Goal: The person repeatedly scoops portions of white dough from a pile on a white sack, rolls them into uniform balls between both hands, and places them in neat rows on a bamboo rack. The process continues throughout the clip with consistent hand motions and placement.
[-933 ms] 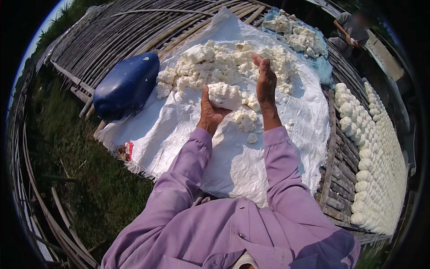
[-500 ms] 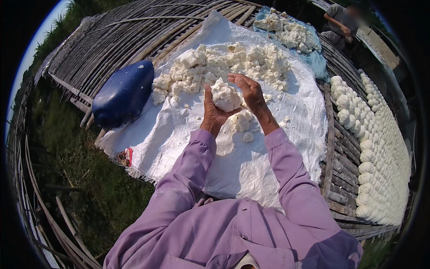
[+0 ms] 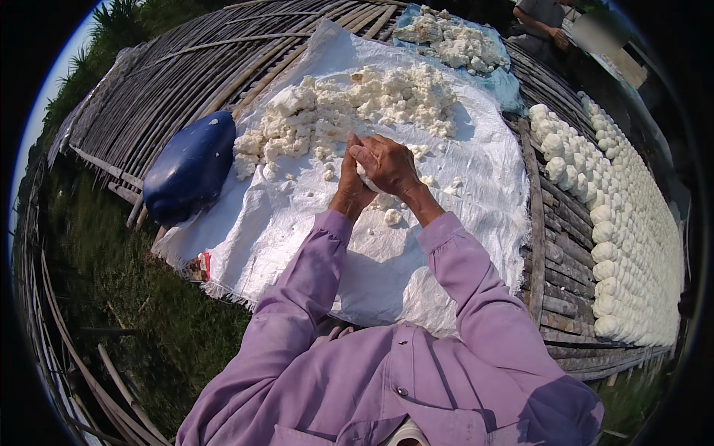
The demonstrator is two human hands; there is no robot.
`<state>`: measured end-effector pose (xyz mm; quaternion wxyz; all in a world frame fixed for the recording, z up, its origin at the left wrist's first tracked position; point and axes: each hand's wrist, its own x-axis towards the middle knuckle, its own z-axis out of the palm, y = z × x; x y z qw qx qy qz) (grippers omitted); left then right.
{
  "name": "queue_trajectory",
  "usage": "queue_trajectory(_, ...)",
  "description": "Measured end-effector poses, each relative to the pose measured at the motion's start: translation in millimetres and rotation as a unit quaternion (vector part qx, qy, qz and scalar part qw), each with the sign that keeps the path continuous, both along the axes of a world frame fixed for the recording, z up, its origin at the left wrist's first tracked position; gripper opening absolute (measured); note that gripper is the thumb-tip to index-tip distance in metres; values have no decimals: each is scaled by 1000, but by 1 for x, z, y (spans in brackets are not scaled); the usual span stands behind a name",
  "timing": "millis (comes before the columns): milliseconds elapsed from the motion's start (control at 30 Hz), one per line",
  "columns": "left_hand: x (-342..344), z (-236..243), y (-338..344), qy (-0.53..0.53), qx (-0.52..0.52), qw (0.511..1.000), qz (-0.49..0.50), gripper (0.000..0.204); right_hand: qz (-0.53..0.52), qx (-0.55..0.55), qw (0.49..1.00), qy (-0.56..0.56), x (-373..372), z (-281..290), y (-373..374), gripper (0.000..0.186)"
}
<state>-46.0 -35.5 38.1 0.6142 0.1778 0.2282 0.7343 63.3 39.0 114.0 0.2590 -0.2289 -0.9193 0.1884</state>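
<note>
My left hand (image 3: 349, 175) and my right hand (image 3: 389, 163) are pressed together around a white lump of soft paste (image 3: 367, 178), which is almost wholly hidden between the palms. They hover above a white woven sheet (image 3: 297, 223) spread on a bamboo platform. A heap of crumbly white paste (image 3: 349, 104) lies on the sheet just beyond my hands. Small white crumbs (image 3: 392, 216) are scattered under my wrists. My sleeves are lilac.
A dark blue plastic container (image 3: 191, 167) lies at the sheet's left edge. Rows of shaped white balls (image 3: 617, 215) cover the bamboo slats on the right. Another person (image 3: 539, 22) sits at the far end by a second white heap (image 3: 454, 41). Grass lies at left.
My right hand came back from the heap and closed over the lump that my left hand held. Both hands now enclose it, and the lump is hardly visible.
</note>
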Motion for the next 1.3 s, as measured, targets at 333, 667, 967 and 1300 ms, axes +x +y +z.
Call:
queue_trajectory(333,50,-4,8,-43,-44,998,31,102,50,-336,929,146,50,3,21,62)
queue_trajectory(667,102,3,9,-12,-68,997,-41,88,-2,-344,938,33,107,1,15,83)
queue_trajectory(967,163,16,27,-41,-14,993,-107,124,-135,-258,906,308,167,-39,22,47)
queue_trajectory(1300,245,9,45,22,-57,992,-113,84,-202,41,926,316,264,13,31,45)
